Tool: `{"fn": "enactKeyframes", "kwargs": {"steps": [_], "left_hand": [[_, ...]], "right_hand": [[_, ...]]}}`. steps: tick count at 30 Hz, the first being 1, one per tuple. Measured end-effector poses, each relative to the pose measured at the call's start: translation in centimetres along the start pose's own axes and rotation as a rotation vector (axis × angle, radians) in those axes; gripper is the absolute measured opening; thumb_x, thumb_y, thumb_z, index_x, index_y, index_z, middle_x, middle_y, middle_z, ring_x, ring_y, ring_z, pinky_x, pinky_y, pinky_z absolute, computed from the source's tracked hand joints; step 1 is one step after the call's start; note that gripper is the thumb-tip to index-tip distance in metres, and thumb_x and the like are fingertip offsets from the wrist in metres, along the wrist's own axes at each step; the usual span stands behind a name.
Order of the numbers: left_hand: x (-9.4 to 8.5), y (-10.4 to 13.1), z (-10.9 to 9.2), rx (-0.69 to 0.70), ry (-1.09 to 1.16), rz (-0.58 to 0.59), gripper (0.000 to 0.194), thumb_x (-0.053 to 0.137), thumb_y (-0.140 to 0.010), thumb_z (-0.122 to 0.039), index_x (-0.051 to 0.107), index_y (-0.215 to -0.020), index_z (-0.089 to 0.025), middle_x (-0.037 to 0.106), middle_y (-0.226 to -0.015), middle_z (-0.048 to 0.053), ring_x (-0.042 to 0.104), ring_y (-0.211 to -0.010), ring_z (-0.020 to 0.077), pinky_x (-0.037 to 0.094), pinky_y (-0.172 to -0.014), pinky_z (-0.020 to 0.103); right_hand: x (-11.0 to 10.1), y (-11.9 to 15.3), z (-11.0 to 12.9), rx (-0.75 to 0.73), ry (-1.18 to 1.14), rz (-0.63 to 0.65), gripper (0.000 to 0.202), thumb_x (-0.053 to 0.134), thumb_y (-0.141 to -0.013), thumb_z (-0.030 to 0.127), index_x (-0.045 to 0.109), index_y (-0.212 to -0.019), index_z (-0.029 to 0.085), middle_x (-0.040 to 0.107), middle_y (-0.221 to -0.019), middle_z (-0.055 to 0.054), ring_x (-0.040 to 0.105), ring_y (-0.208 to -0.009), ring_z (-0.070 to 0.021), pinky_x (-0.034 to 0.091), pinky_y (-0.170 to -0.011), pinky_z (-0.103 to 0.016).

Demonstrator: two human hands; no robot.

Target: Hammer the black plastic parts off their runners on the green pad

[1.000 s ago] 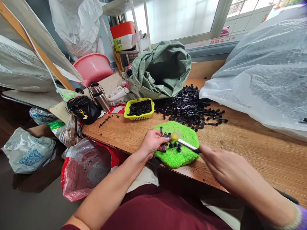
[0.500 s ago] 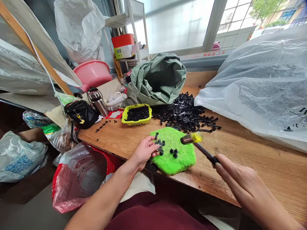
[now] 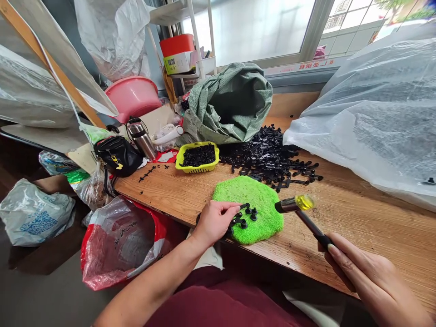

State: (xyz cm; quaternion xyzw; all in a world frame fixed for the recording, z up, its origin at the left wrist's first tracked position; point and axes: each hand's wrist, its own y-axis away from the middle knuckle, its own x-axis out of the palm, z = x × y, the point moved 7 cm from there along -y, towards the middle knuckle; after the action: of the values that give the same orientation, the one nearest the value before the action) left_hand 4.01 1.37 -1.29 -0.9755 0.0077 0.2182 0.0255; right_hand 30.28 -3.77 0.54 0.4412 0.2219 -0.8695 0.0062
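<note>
My left hand (image 3: 218, 219) is closed in a pinch on a small black plastic part (image 3: 244, 206), low over the green cloth pad (image 3: 262, 234). More black pieces (image 3: 254, 213) lie on the pad beside its fingertips; the palm hides some of them. To the right, my right hand (image 3: 357, 263) grips the dark handle of a hammer (image 3: 308, 222). The hammer's head has a yellow, see-through face and a dark end, and it is raised beside the pad's right edge, apart from the parts.
Behind the pad, a heap of black parts (image 3: 269, 154) spills before a green woven sack (image 3: 211, 122). A yellow basket (image 3: 197, 170) holds similar parts. A white plastic sheet (image 3: 368, 131) covers the right side. Below the table's left edge stands an open red bag (image 3: 91, 254).
My left hand has shifted right and lower over the pad, and the part in its fingers is turned differently. My right hand has moved the hammer right, away from the pad's middle.
</note>
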Motion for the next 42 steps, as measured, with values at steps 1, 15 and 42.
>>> {"fn": "enactKeyframes", "kwargs": {"steps": [1, 15, 42], "left_hand": [[0.0, 0.0, -0.2, 0.006, -0.032, 0.006, 0.026, 0.056, -0.084, -0.028, 0.075, -0.099, -0.017, 0.074, -0.097, 0.005, 0.069, -0.088, 0.0213, 0.053, -0.080, 0.030], [-0.1, 0.5, -0.9, 0.094, -0.215, -0.057, 0.024, 0.055, -0.086, -0.028, 0.075, -0.097, -0.022, 0.073, -0.099, 0.003, 0.070, -0.089, 0.0209, 0.053, -0.077, 0.029], [0.0, 0.7, -1.1, 0.121, -0.168, -0.090, 0.023, 0.055, -0.086, -0.027, 0.075, -0.096, -0.021, 0.074, -0.098, 0.003, 0.070, -0.092, 0.0207, 0.053, -0.080, 0.029]], "right_hand": [[0.0, -0.2, 0.3, -0.002, -0.033, 0.012, 0.055, 0.028, -0.094, 0.064, 0.063, -0.083, 0.022, 0.055, -0.046, 0.000, 0.054, -0.038, -0.0181, 0.044, -0.035, -0.025], [2.4, -1.2, 1.5, -0.217, 0.371, 0.153, 0.047, 0.015, -0.100, 0.040, 0.053, -0.077, 0.024, 0.060, -0.050, -0.004, 0.060, -0.041, -0.0232, 0.035, -0.036, -0.029], [2.2, -2.8, 0.8, -0.100, 0.095, 0.177, 0.043, 0.021, -0.097, 0.055, 0.045, -0.076, 0.025, 0.049, -0.047, 0.003, 0.052, -0.041, -0.0198, 0.033, -0.042, -0.029]]}}
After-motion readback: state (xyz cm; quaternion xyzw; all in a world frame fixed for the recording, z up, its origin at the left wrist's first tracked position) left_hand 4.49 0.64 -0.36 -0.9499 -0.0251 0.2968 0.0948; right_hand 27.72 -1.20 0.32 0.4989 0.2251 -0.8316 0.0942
